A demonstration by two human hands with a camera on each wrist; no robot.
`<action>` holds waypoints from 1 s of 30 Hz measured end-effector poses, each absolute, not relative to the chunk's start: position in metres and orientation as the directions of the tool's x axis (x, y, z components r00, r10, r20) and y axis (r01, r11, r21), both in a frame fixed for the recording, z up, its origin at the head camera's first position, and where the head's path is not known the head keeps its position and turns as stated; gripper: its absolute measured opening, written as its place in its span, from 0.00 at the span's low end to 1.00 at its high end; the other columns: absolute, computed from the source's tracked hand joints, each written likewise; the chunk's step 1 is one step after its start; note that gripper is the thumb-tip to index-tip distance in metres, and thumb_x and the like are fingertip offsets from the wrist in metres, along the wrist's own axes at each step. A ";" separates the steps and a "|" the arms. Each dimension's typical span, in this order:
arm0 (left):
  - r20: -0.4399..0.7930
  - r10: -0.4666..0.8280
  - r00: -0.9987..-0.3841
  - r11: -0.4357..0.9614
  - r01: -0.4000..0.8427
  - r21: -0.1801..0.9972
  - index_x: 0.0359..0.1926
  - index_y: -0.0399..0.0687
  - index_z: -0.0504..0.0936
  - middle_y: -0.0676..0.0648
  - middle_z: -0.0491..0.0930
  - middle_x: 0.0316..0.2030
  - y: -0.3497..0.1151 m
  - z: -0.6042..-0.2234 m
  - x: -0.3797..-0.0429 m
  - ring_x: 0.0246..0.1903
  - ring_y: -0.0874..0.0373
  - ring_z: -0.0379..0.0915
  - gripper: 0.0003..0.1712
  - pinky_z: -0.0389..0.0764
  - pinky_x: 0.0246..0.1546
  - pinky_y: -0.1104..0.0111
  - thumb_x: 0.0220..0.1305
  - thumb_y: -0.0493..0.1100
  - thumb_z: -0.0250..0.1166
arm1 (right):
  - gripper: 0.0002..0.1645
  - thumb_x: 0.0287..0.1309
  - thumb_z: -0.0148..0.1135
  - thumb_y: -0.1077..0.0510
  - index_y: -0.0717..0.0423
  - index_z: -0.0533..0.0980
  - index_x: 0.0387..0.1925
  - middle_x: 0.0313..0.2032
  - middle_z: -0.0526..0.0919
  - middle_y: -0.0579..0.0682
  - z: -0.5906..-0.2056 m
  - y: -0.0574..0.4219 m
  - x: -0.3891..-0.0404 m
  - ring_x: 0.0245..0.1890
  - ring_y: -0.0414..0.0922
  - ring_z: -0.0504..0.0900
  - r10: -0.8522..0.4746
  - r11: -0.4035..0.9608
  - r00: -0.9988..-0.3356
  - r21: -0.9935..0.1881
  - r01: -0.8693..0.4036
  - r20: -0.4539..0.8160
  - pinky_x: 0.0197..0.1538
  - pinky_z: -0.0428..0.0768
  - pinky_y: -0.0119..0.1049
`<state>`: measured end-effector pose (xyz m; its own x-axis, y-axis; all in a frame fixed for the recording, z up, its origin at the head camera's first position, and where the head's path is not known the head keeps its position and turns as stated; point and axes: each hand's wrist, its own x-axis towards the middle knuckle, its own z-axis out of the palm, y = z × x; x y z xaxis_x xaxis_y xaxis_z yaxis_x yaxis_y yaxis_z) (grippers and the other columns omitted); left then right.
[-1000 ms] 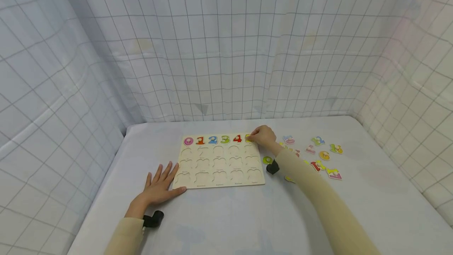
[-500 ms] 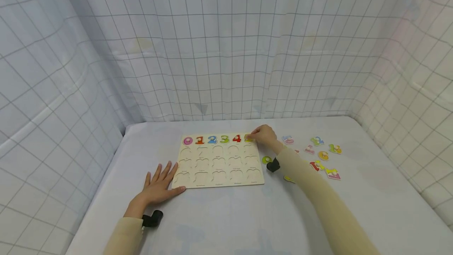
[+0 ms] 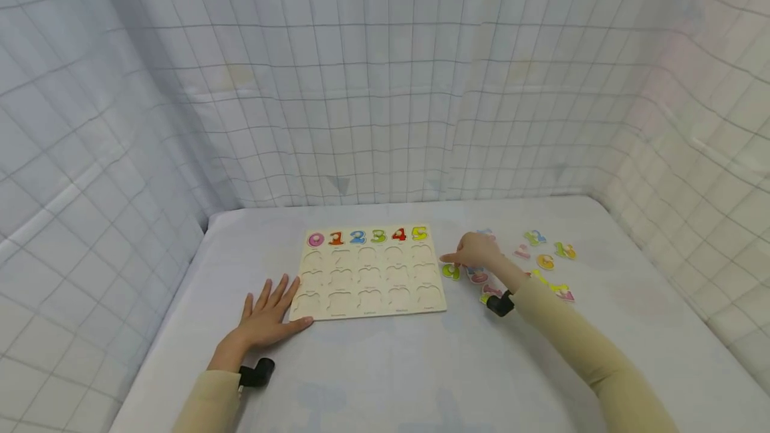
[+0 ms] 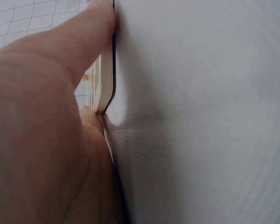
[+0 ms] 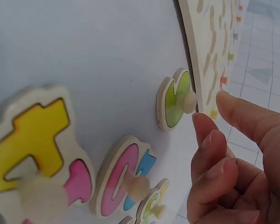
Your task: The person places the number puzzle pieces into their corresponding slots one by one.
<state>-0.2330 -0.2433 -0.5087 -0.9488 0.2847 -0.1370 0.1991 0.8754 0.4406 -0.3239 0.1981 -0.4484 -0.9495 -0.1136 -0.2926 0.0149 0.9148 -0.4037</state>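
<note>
A wooden number puzzle board (image 3: 355, 259) lies on the white-covered table, its top row filled with knobbed pieces 0 to 5, the yellow 5 (image 3: 419, 234) at the right end. My left hand (image 3: 265, 318) rests with fingers spread against the board's lower left corner; up close, thumb and fingers lie along the board's edge (image 4: 106, 77). Just right of the board, my right hand (image 3: 478, 251) hovers beside a green number piece (image 5: 171, 107). Its thumb and index finger are apart near that piece's wooden knob (image 5: 189, 101), with nothing between them.
Several loose number pieces lie to the right, among them an orange one (image 3: 545, 262) and a green-and-blue one (image 3: 534, 238). A yellow-and-pink piece (image 5: 46, 135) and a pink-and-blue one (image 5: 123, 175) lie near my right hand. A gridded white curtain (image 3: 385, 119) surrounds the table.
My right hand has let go of the yellow 5, which now sits in the top row, and has moved right and nearer to the green piece. The left hand stays at the board's corner.
</note>
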 end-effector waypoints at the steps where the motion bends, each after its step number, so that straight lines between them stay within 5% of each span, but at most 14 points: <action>1: -0.135 0.283 -0.950 0.876 0.198 0.441 0.75 0.53 0.41 0.41 0.35 0.74 -0.244 -0.508 -0.233 0.70 0.40 0.19 0.58 0.15 0.58 0.42 0.55 0.77 0.52 | 0.27 0.53 0.64 0.36 0.54 0.81 0.17 0.17 0.79 0.47 -0.448 0.198 -0.321 0.15 0.39 0.68 -0.110 0.923 -0.948 -0.386 0.014 -0.298 0.20 0.67 0.33; 5: -0.125 0.291 -0.948 0.868 0.207 0.452 0.75 0.53 0.42 0.41 0.35 0.74 -0.245 -0.505 -0.231 0.70 0.40 0.19 0.58 0.15 0.58 0.42 0.55 0.76 0.52 | 0.27 0.51 0.66 0.35 0.53 0.79 0.16 0.15 0.76 0.45 -0.454 0.196 -0.316 0.14 0.39 0.67 -0.098 0.935 -0.953 -0.353 0.011 -0.288 0.29 0.74 0.46; 8: -0.121 0.296 -0.947 0.865 0.212 0.456 0.75 0.53 0.43 0.41 0.35 0.74 -0.244 -0.505 -0.230 0.70 0.40 0.19 0.58 0.15 0.58 0.41 0.55 0.77 0.52 | 0.26 0.50 0.67 0.36 0.53 0.79 0.16 0.13 0.73 0.44 -0.460 0.195 -0.314 0.13 0.38 0.65 -0.101 0.933 -0.957 -0.359 0.003 -0.270 0.25 0.72 0.40; 11: -0.121 0.291 -0.949 0.869 0.209 0.449 0.75 0.53 0.42 0.41 0.36 0.74 -0.244 -0.507 -0.231 0.70 0.41 0.19 0.58 0.16 0.58 0.42 0.55 0.77 0.52 | 0.24 0.50 0.68 0.39 0.54 0.78 0.16 0.14 0.74 0.44 -0.465 0.195 -0.314 0.13 0.38 0.64 -0.105 0.929 -0.960 -0.370 -0.003 -0.258 0.16 0.59 0.31; 19: -0.101 0.309 -0.946 0.843 0.223 0.490 0.75 0.53 0.43 0.39 0.36 0.73 -0.243 -0.500 -0.228 0.69 0.38 0.19 0.55 0.15 0.57 0.41 0.57 0.72 0.55 | 0.19 0.53 0.67 0.45 0.54 0.76 0.19 0.17 0.75 0.45 -0.458 0.195 -0.317 0.17 0.40 0.69 -0.215 0.943 -0.959 -0.293 -0.156 -0.182 0.18 0.65 0.31; 26: -0.105 0.304 -0.947 0.854 0.222 0.471 0.75 0.50 0.44 0.38 0.37 0.73 -0.240 -0.493 -0.226 0.69 0.37 0.20 0.55 0.17 0.58 0.39 0.58 0.71 0.56 | 0.14 0.55 0.66 0.54 0.51 0.71 0.21 0.22 0.71 0.43 -0.443 0.198 -0.326 0.23 0.41 0.67 -0.513 0.856 -0.839 -0.170 -0.487 -0.181 0.27 0.66 0.33; 30: -0.119 0.299 -0.947 0.855 0.211 0.474 0.75 0.47 0.45 0.37 0.38 0.73 -0.238 -0.491 -0.225 0.69 0.36 0.22 0.56 0.19 0.58 0.39 0.57 0.70 0.57 | 0.08 0.55 0.64 0.56 0.49 0.72 0.27 0.27 0.71 0.41 -0.443 0.199 -0.333 0.26 0.40 0.68 -0.585 0.809 -0.769 -0.118 -0.576 -0.258 0.31 0.69 0.33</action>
<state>-0.2255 -0.2380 -0.4909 -0.9467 0.2992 -0.1190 0.2105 0.8548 0.4743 -0.3326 0.1990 -0.4431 -0.7690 -0.5850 -0.2578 -0.5760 0.8090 -0.1176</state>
